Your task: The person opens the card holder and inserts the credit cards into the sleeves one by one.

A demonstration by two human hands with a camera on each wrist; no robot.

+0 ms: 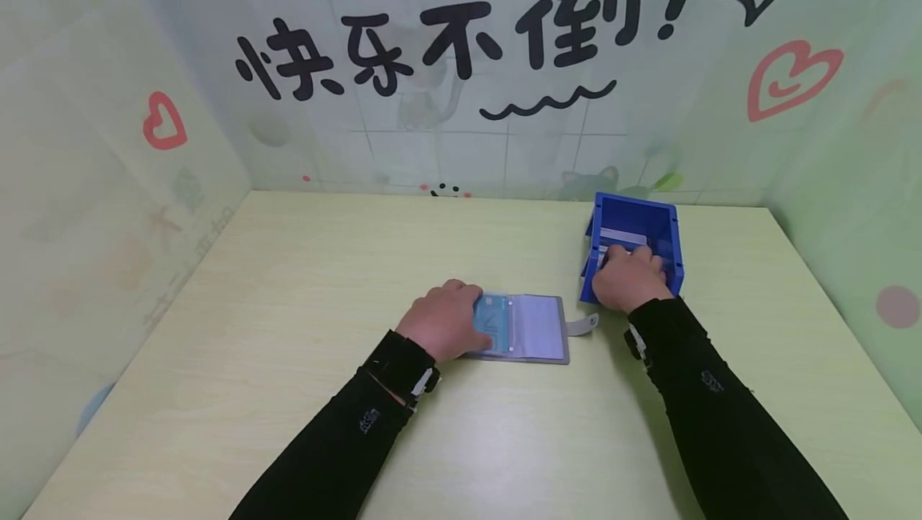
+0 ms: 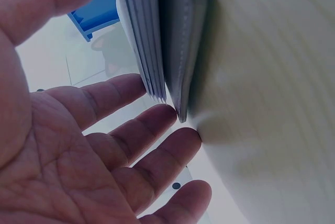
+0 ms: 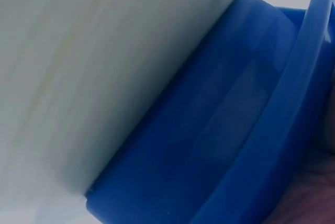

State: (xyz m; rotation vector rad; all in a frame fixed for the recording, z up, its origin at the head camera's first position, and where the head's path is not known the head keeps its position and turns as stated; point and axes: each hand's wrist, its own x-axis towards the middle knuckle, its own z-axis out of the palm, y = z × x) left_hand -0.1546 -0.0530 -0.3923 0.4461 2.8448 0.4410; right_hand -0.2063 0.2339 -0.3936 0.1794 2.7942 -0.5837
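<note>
An open card holder [image 1: 540,328] with a grey cover and clear sleeves lies on the table, a light-blue card [image 1: 491,320] in its left sleeves. My left hand [image 1: 442,320] holds its left end, thumb over the sleeves near the front edge. In the left wrist view the fingertips of the left hand [image 2: 104,145] meet the edges of the stacked sleeves [image 2: 144,35] and the cover. My right hand [image 1: 632,278] reaches over the near wall into a blue bin [image 1: 641,214] holding pale cards [image 1: 623,238]. Its fingertips are hidden inside; I cannot tell what they grip.
A grey snap strap [image 1: 583,325] sticks out from the card holder's right side toward the bin. The pale wooden table [image 1: 346,256] is bounded by printed cloth walls [image 1: 446,152] at the back and on both sides.
</note>
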